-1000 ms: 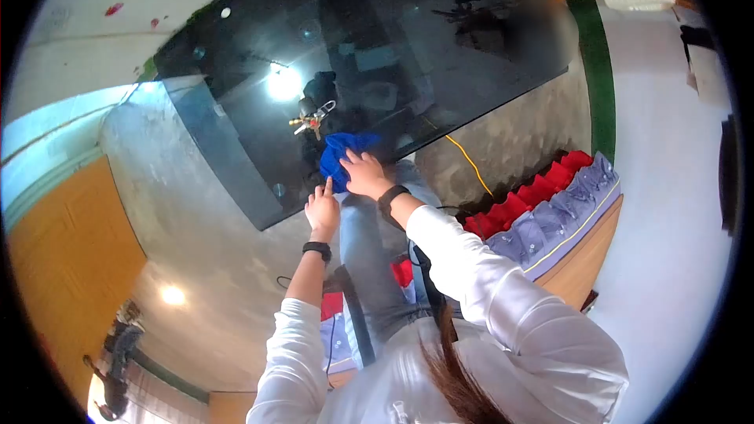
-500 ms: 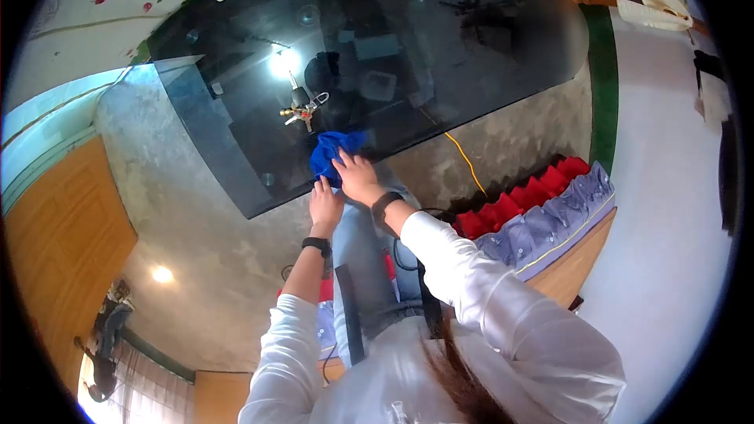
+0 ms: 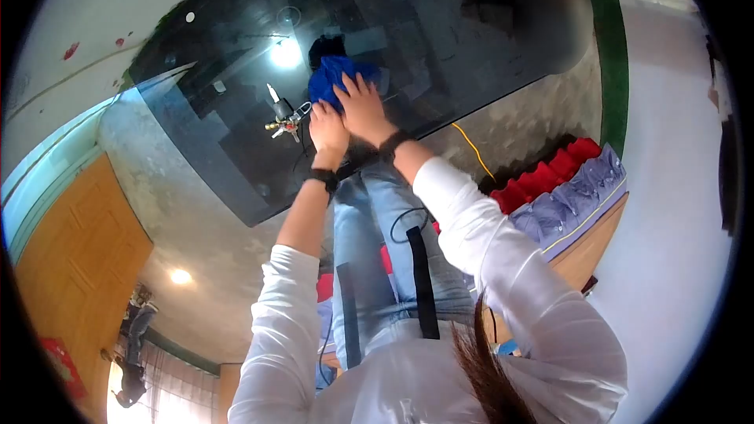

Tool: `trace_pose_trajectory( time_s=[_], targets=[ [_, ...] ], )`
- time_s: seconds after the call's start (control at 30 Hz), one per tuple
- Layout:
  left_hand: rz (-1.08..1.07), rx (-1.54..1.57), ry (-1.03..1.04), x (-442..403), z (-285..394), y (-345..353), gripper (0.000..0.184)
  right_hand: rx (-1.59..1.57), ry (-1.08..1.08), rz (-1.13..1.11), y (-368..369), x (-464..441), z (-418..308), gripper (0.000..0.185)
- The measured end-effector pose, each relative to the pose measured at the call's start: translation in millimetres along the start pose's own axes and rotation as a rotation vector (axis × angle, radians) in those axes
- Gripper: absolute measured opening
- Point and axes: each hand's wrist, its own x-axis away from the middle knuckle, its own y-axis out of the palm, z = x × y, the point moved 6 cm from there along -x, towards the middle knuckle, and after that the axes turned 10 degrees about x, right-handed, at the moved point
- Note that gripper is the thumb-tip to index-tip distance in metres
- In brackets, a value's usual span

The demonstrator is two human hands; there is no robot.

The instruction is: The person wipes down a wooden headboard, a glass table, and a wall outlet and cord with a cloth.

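A bright blue cloth lies bunched on the dark glossy tabletop. My right hand rests on its lower right part, fingers stretched and spread over the fabric. On the cloth's lower edge lie the straight fingers of my left hand, close beside the right. The cloth's underside is hidden, and so are the parts beneath my fingers. Just left of my left hand sits a bunch of keys with a metal clip and a dark fob.
A bright lamp reflection shows on the tabletop. To the right, a yellow cord hangs below the table edge near a bench with red and grey-blue ruffled fabric. A wooden door stands at the left.
Both hands and the blue cloth have moved forward, away from the table's near edge. The cloth now looks more spread out. My view has shifted slightly.
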Motion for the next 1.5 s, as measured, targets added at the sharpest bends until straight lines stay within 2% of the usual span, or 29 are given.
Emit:
trace_pose_trajectory(
  time_s=[0.03, 0.1, 0.17, 0.23, 0.3, 0.33, 0.43, 0.47, 0.57, 0.7, 0.8, 0.9, 0.93, 1.03, 1.13, 1.17, 1.23, 1.27, 1.33, 1.4, 1.5],
  targets=[
    [0.043, 0.032, 0.002, -15, 0, -4, 0.052, 0.019, -0.018, -0.042, -3, -16, 4, 0.048],
    [-0.035, 0.094, -0.068, -40, 4, -18, 0.048, 0.052, -0.039, -0.153, -11, -44, 9, 0.05],
    [-0.04, 0.058, 0.053, -56, -19, 14, 0.043, 0.083, -0.047, -0.249, -12, -62, 10, 0.051],
    [-0.091, 0.063, 0.042, -56, -22, 15, 0.041, 0.108, -0.035, -0.299, -8, -67, 9, 0.054],
    [-0.092, 0.112, 0.034, -53, -24, 14, 0.041, 0.14, -0.051, -0.255, -9, -61, 7, 0.057],
    [-0.062, 0.162, -0.102, -46, -4, -26, 0.042, 0.158, -0.062, -0.228, -10, -61, 6, 0.058],
    [-0.049, 0.239, -0.082, -30, -7, -25, 0.046, 0.161, -0.055, -0.231, -12, -53, 1, 0.059],
    [-0.131, 0.287, -0.156, -22, -11, -18, 0.048, 0.125, -0.064, -0.17, -10, -47, 0, 0.058],
    [-0.135, 0.131, -0.068, 6, -11, -2, 0.049, 0.096, -0.1, -0.087, -4, -20, -4, 0.055],
    [-0.199, 0.059, -0.023, 50, -5, 12, 0.049, 0.02, -0.103, -0.045, 3, 27, -8, 0.044],
    [-0.278, 0.195, -0.125, 82, -8, 25, 0.047, 0.061, -0.101, -0.08, 8, 59, -11, 0.037],
    [-0.292, 0.163, -0.074, 113, -13, 39, 0.044, 0.082, -0.099, -0.174, 20, 86, -12, 0.043],
    [-0.243, 0.103, -0.044, 124, -11, 39, 0.034, 0.077, -0.099, -0.204, 20, 91, -14, 0.04],
    [-0.29, 0.051, -0.049, 149, -17, 51, 0.028, 0.077, -0.159, -0.253, 26, 106, -19, 0.035],
    [-0.339, -0.004, -0.056, 162, -25, 55, 0.026, 0.048, -0.238, -0.148, 21, 111, -26, 0.016],
    [-0.346, -0.015, -0.049, 164, -28, 54, 0.024, 0.054, -0.242, -0.178, 23, 111, -26, 0.013],
    [-0.418, -0.014, -0.123, 166, -46, 55, 0.022, 0.066, -0.247, -0.238, 24, 107, -29, 0.008],
    [-0.456, -0.012, -0.163, 169, -55, 56, 0.022, 0.029, -0.24, -0.192, 23, 106, -30, 0.006],
    [-0.457, 0.041, -0.136, 167, -63, 50, 0.023, -0.048, -0.227, -0.104, 22, 106, -34, 0.003],
    [-0.47, 0.121, -0.139, 164, -66, 45, 0.027, -0.14, -0.143, -0.115, 21, 105, -30, 0.008],
    [-0.333, 0.388, -0.148, 162, -66, 29, 0.03, -0.199, -0.087, -0.034, 3, 105, -32, 0.018]
  ],
)
